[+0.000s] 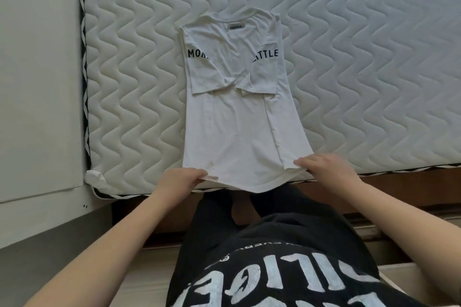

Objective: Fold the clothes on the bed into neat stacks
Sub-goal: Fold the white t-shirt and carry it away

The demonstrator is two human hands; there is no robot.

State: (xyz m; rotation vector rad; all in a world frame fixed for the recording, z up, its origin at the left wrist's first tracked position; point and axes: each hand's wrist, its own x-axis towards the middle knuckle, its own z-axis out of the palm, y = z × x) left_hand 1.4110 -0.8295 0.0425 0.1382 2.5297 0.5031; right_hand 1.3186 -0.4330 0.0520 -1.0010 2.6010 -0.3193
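A white T-shirt lies flat on the quilted mattress, collar away from me. Both sleeves are folded inward over its middle, showing black letters. Its long sides are folded in, and the hem hangs slightly over the mattress's near edge. My left hand pinches the hem's left corner. My right hand grips the hem's right corner, fingers on top of the cloth.
The mattress's left edge runs along a pale wall panel, and its near left corner sits close to my left hand. A dark wooden bed frame shows below the near edge. My black printed shirt fills the bottom of the view.
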